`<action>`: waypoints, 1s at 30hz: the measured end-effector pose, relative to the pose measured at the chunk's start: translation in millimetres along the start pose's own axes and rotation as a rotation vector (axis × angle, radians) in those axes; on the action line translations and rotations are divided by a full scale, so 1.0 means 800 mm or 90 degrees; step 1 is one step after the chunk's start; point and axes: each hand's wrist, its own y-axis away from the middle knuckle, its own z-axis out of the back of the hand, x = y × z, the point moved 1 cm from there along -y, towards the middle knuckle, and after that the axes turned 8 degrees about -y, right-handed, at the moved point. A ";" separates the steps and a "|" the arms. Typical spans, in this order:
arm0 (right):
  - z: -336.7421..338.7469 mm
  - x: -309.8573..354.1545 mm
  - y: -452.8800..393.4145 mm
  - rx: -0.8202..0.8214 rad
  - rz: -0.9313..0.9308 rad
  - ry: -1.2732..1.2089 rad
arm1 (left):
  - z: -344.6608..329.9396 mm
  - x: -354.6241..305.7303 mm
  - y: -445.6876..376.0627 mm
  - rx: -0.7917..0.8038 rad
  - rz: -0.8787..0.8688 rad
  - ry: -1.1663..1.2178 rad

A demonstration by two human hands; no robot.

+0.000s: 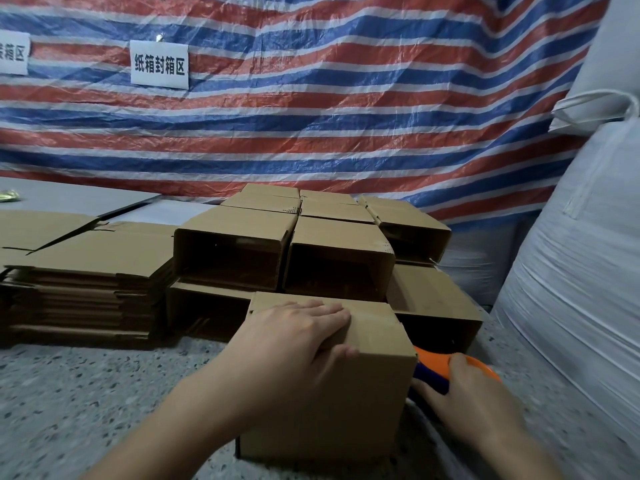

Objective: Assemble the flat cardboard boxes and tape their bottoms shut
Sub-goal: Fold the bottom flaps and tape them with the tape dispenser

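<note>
A plain brown cardboard box (329, 393) stands assembled in the foreground with its top face closed, and the left hand (298, 334) lies flat on it. An orange and blue tape dispenser (433, 370), gripped by the right hand (474, 396), sits against the box's right side, partly hidden. Behind, assembled boxes (339, 265) lie stacked on their sides, open mouths toward the camera. To the left rests a stack of flat boxes (86, 271).

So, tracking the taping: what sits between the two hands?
In the head view, the near cardboard box: the left hand rests on its top, the right hand grips the orange tape dispenser at its right side.
</note>
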 end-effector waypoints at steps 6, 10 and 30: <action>-0.009 -0.021 -0.015 -0.017 0.077 -0.015 | 0.004 -0.001 -0.002 0.049 0.010 0.005; -0.012 -0.028 -0.023 -0.025 0.059 -0.021 | 0.003 0.002 -0.003 0.063 0.012 0.014; 0.207 0.153 -0.071 0.225 0.236 -0.631 | 0.011 0.020 0.002 0.040 0.003 0.211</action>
